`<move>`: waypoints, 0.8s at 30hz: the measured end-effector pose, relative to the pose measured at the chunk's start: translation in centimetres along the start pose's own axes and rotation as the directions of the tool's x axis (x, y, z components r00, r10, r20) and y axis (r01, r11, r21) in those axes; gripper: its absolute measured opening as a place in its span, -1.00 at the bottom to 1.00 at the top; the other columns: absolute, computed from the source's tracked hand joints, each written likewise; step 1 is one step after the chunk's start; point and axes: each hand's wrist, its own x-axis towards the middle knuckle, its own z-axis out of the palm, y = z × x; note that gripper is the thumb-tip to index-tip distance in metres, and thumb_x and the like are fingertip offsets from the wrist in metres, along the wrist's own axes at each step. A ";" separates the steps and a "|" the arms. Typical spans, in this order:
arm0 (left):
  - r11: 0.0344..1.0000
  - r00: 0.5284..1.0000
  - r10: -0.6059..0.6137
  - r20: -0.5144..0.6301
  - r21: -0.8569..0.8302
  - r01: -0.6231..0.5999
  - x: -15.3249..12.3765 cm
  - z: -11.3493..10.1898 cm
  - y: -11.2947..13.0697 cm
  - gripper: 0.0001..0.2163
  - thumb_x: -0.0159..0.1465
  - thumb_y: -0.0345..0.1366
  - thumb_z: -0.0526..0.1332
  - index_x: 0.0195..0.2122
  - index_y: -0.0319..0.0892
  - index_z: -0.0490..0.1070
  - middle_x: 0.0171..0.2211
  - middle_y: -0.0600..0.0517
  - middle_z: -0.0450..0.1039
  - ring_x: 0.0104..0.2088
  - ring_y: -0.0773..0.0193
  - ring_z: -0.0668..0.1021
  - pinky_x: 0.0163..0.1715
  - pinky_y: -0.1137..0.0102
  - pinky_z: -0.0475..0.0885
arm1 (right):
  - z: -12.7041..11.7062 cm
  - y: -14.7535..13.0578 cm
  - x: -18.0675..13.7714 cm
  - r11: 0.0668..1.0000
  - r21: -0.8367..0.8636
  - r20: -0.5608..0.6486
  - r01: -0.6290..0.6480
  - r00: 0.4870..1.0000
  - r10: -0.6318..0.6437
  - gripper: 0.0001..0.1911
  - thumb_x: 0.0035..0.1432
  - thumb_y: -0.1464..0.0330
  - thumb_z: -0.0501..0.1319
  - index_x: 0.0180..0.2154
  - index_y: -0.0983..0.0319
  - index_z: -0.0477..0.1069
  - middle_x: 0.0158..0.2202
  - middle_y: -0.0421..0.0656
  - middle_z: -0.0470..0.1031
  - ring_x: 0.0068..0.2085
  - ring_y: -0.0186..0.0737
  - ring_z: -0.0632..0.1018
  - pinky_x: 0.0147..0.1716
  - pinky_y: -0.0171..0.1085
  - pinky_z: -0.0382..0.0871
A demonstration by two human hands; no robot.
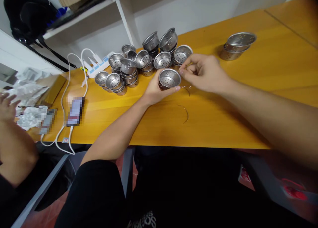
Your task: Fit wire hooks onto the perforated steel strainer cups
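Observation:
My left hand point(155, 90) is wrapped around a small perforated steel cup point(169, 79), holding it just above the yellow table point(248, 98). My right hand point(203, 72) is pinched at the cup's right rim on a thin wire handle point(186, 87) that curves down below the cup. A second curved wire point(185, 113) lies loose on the table in front of the cup. Behind my hands sits a cluster of several stacked perforated cups point(139, 64).
Two finished cups point(237, 44) are stacked at the far right. A white power strip point(98, 65) with cables and a phone point(74, 111) lie at the left. Another person's arm point(12, 145) is at the left edge by crumpled plastic bags point(28, 95). White shelving stands behind.

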 end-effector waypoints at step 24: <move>0.994 0.999 -0.005 0.032 0.108 0.001 -1.0 0.5 1.8 -0.09 0.34 0.30 0.77 0.49 -0.06 0.48 0.33 -0.18 0.73 0.34 -0.17 0.78 0.54 -0.12 0.69 | 1.6 1.0 0.3 0.992 0.111 -0.035 -0.055 0.998 0.059 -0.62 0.48 0.05 0.72 -0.10 -0.05 0.56 -0.52 -0.28 0.31 -0.50 -0.15 0.21 -0.53 -0.04 0.20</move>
